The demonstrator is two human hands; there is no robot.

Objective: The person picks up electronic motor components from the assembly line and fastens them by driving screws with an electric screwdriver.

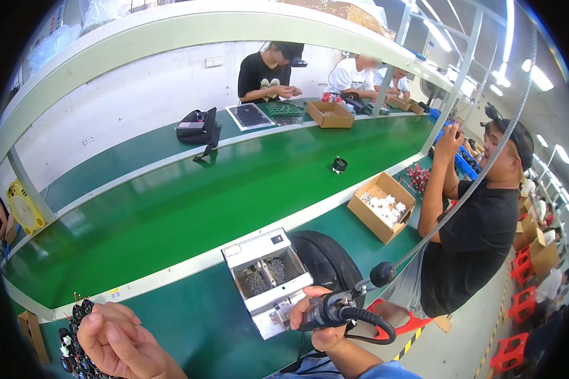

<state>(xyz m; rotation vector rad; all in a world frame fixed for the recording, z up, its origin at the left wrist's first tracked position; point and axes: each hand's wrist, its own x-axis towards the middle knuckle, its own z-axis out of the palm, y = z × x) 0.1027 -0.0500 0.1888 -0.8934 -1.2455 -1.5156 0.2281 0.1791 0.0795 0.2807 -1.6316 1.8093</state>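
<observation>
My right hand [324,335] is wrapped round a black electric screwdriver [332,308], which has a thick cable and hangs from a grey cord. The tool's front end points at the lower end of a white screw feeder [240,254]; contact between them cannot be made out. Loose screws [259,278] fill the feeder's open tray. At the lower left my left hand [123,344] is raised with its fingers curled in against the thumb. Whatever it may hold is hidden. Beside and partly behind it lie several small black round parts with wires [76,331].
A black mesh bag [325,256] lies behind the feeder. A carton of white parts [385,211] stands farther right, near a standing co-worker [480,215]. One black round part [339,165] sits on the green conveyor belt [189,211]. Other people work across the belt.
</observation>
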